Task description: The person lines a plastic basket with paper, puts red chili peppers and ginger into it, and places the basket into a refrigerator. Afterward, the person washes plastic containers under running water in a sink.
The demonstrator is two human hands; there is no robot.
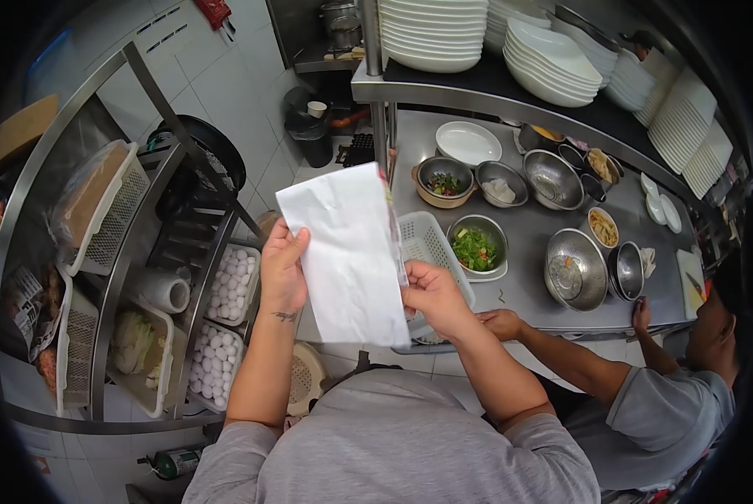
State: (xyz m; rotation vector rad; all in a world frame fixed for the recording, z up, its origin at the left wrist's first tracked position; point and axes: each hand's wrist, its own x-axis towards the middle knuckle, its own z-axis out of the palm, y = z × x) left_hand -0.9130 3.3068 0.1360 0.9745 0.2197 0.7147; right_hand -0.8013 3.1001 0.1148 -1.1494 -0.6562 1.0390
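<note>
A white paper bag or folded sheet (pixel 347 252) hangs upright between my two hands, with a strip of coloured print along its right edge. My left hand (pixel 285 265) pinches its left side, thumb on the front face. At the lower right edge, my right hand (pixel 435 296) grips it between thumb and fingers. Behind the paper, partly covered by it, is a pale plastic basket (pixel 427 239) on the steel counter (pixel 511 294). Just right of that basket stands a metal bowl of chopped greens (pixel 475 246).
A co-worker (pixel 670 378) stands at the right, one hand near my right forearm. Metal bowls (pixel 576 269) and an oval plate (pixel 469 143) are on the counter. Stacked plates (pixel 433 34) fill the upper shelf. Egg trays (pixel 215 365) and baskets (pixel 107 218) line the left rack.
</note>
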